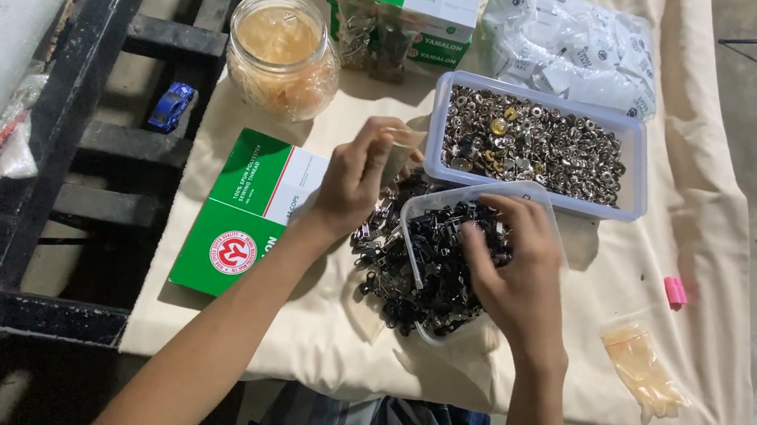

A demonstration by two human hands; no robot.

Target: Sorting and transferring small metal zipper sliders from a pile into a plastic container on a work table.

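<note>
a: where were the hands at that moment?

b: the right hand (514,275) was dug into the clear tub of black clips (449,259) at the centre of the frame, fingers curled down among them. whether that grip had closed on any, i couldn't tell. the left hand (354,177) hung just above and left of it, fingertips pinched narrow on a small pale piece (403,135); too small to say what it was.

a: and around them?

b: behind the black clips sat a rectangular tub of silver snap buttons (538,145), touching the tilted clear one. a glass jar (282,54) stood upper left, a flat green thread box (250,212) lay left of the left hand, another green box (402,6) sat at top centre beside a bag of white labels (573,45). all on a cream cloth (648,348) over the table, with a small plastic bag (644,368) lower right.

a: which step, would you say?

b: it looked like picking and sorting small hardware, mid-way. the next move seemed to call for a fine pinch to free single clips from the tangle without dragging others out.
</note>
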